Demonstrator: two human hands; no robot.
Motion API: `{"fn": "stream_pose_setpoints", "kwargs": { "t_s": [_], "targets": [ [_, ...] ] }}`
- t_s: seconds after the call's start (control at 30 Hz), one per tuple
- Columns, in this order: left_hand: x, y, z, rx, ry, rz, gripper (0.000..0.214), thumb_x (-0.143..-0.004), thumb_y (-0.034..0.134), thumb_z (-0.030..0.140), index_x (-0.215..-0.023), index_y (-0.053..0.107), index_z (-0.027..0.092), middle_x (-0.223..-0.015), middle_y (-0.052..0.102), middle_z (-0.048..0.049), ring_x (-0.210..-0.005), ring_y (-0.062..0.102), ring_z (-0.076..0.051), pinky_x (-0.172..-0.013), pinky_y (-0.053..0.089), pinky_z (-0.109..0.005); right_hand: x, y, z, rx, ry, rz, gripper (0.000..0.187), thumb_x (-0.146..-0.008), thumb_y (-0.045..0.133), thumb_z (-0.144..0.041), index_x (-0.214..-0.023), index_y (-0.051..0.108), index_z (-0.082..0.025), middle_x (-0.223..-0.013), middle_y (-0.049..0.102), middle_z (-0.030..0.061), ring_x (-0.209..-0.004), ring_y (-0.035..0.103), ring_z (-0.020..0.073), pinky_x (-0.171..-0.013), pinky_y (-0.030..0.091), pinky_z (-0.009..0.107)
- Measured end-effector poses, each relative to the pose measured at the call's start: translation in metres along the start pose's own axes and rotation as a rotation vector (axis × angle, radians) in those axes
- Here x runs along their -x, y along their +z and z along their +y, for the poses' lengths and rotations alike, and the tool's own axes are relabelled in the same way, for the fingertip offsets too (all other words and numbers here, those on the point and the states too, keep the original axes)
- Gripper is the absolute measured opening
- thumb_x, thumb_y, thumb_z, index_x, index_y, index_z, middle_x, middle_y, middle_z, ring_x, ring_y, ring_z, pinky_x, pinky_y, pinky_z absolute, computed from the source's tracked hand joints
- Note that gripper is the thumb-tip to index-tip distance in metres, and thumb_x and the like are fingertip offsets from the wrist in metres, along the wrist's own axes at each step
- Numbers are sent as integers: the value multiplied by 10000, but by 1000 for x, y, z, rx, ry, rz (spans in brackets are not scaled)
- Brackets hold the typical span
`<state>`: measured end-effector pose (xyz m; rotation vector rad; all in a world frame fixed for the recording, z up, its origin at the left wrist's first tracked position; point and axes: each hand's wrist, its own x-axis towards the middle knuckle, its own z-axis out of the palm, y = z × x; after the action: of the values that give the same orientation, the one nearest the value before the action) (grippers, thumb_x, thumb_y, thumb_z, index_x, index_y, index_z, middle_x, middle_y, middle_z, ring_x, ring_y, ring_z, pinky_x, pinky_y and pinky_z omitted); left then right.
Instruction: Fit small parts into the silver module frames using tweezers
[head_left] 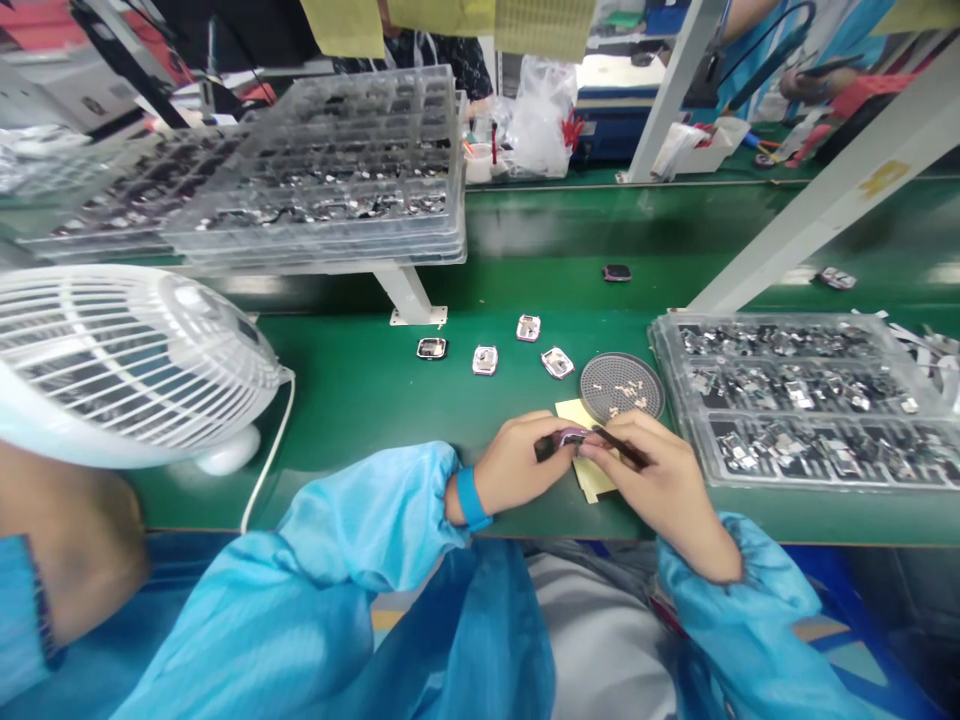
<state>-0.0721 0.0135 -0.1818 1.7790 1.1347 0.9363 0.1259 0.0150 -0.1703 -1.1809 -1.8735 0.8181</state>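
My left hand (514, 468) is closed around a small purple smartwatch case (570, 437), held on edge between thumb and fingers. In my right hand (664, 478) is a slim dark tool that looks like tweezers (624, 447), its tip against or very near the case. The fingers hide most of the case, so its inside cannot be made out. Under the hands lies a yellow paper (592, 482). Just beyond it sits a round grey perforated dish (621, 378) with several tiny light-coloured parts. Open watch cases (485, 360) lie on the green bench farther left.
A clear compartment tray (720, 480) full of small metal parts stands at right. To the left are a white fan (127, 360) and its cable. Stacked trays (322, 240) rest on a raised shelf. A slanted white post (817, 200) rises at right. Another person's arm (67, 540) is at far left.
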Motion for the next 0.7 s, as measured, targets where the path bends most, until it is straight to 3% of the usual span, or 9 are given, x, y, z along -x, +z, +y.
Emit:
{"fn": "stream_pose_setpoints", "kwargs": {
  "t_s": [0.23,0.43,0.53,0.63,0.7],
  "targets": [
    [0,-2,1,-31,9,-4,253,-904,577,207,-1096,737,165,-858,667,-37,-745,565,-127,-710,443,-239,3,4,6,71,-119,17,116,-913,665,-241,-1013,723,-245,-899,618,50,-802,606,168,-676,484,295],
    [-1,-2,-3,-77,22,-14,248,-898,575,219,-1080,737,173,-840,656,-36,-738,581,-132,-710,454,-243,1,6,9,82,-114,-62,126,-943,623,-265,-1038,704,-246,-922,618,58,-833,611,177,-725,501,302],
    [-2,-3,-4,-111,-2,-20,261,-901,571,213,-1116,718,195,-885,670,-34,-771,599,-137,-723,461,-244,-5,2,11,35,-80,-118,100,-955,608,-302,-954,671,-224,-902,616,52,-814,599,173,-705,489,293],
    [-9,-12,-6,-159,-52,42,319,-895,589,212,-1209,644,214,-921,685,-17,-784,609,-138,-736,466,-246,-17,-5,20,124,-18,64,155,-958,599,-334,-893,646,-202,-901,631,58,-839,600,190,-742,481,314],
    [-24,-28,-9,-251,-47,101,311,-903,586,222,-1213,611,219,-913,682,-6,-769,607,-138,-739,463,-252,-25,-10,28,252,21,199,185,-976,560,-332,-981,673,-185,-960,648,82,-925,609,222,-839,479,359]
  ]
}}
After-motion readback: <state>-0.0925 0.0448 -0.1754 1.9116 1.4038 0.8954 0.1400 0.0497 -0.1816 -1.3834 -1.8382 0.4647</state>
